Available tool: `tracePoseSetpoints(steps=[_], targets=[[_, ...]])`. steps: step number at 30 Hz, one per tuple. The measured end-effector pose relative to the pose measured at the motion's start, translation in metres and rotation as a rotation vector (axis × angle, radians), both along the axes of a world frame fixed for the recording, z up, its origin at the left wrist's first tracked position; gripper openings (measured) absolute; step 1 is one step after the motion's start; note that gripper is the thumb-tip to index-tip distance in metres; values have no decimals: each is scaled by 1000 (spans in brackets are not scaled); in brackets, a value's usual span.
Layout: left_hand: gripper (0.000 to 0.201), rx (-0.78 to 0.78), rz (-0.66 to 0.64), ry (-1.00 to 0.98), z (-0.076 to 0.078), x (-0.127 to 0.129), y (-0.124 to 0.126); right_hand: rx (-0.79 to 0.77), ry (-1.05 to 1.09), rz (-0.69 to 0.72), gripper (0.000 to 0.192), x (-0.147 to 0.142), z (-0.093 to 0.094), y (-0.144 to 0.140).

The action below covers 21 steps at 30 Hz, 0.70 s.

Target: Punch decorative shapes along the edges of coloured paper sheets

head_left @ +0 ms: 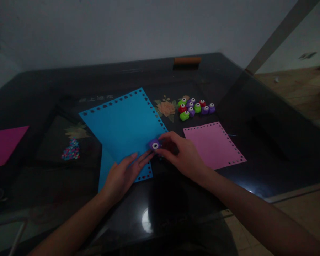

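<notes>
A small purple craft punch point(155, 144) with a round white face sits at the right edge of a blue sheet of paper point(122, 124). My right hand point(181, 153) pinches the punch between thumb and forefinger. My left hand point(125, 174) lies on the lower part of the blue sheet with its fingers stretched out, fingertips close by the punch. Small shaped holes line the sheet's top, right and bottom edges. Part of its right edge is hidden under my hands and the punch.
Right of the sheet lies a pink paper point(208, 144) with punched edges. Behind it, several green, red and purple punches point(191, 112) cluster. A pile of paper bits point(71, 151) and a magenta sheet point(8, 144) are at left. A brown roll point(187, 60) rests at the dark table's back.
</notes>
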<state>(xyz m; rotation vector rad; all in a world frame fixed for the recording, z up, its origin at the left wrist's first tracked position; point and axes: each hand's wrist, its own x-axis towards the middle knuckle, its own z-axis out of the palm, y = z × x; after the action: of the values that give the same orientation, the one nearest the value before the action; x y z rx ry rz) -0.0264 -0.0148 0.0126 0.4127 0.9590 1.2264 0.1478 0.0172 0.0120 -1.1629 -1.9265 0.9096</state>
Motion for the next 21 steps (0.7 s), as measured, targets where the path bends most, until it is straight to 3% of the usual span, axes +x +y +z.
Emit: tracePoseSetpoints(steps=[6,11,17,21], targets=[[39,9,-142,136,-7,-2,-8,-12,-12,-31,24,0,-3,2],[27,87,-178,433,-4,-4,-15,-31,-69,-41,17,4,-3,1],[26,198,-178,609,9,10,-14,1,-77,-61,23,10,3,6],[15,298,-132,737,19,27,-1,36,-68,-95,18,22,9,19]])
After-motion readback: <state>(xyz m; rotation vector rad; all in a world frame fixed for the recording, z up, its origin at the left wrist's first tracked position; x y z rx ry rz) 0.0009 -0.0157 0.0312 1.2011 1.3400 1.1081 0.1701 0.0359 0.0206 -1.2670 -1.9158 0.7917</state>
